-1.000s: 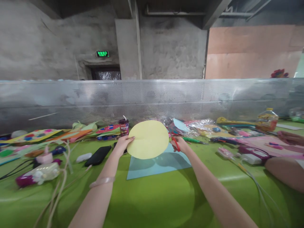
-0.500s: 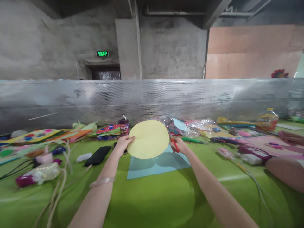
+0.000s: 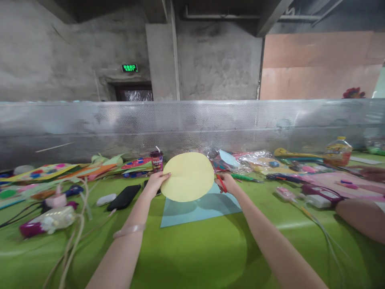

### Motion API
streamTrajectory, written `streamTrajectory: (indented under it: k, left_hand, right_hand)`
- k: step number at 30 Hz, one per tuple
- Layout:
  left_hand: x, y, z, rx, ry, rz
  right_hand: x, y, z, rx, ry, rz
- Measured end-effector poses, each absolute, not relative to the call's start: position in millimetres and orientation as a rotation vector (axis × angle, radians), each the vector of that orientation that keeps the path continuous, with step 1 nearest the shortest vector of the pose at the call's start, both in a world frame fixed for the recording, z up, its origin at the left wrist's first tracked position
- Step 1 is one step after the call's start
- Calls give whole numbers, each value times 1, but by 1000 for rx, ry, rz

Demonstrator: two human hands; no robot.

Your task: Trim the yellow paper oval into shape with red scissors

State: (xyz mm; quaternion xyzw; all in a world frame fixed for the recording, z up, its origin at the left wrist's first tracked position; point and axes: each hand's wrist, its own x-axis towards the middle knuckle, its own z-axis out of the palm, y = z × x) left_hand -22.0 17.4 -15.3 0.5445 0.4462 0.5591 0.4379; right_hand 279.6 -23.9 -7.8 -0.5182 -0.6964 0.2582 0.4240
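Paper disc, flat, yellow, red-handled scissors

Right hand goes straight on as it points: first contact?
Most likely the yellow paper: the right hand points forward and leftward, its red scissors leading by the paper's right edge. Depth is unclear, so it may slip past.

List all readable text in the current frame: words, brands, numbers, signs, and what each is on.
"EXIT": lit green sign; the characters above it are too blurred to read for certain.
"Moo", last letter unclear: dark purple cup; smaller print unreadable.
Yellow-capped bottle: label too blurred to read.
Yellow paper disc: no text seen.
No numbers readable.
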Motion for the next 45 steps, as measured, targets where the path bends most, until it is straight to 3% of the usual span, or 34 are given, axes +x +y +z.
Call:
streamTrajectory:
  k: [14, 45]
  left_hand:
    - [-21, 6, -10, 1497, 1189, 1216]
    - [-21, 5, -10, 1540, 1205, 1190]
  right_hand:
    - [290, -25, -3, -1249, -1831, 656]
    - [290, -27, -3, -1280, -1878, 665]
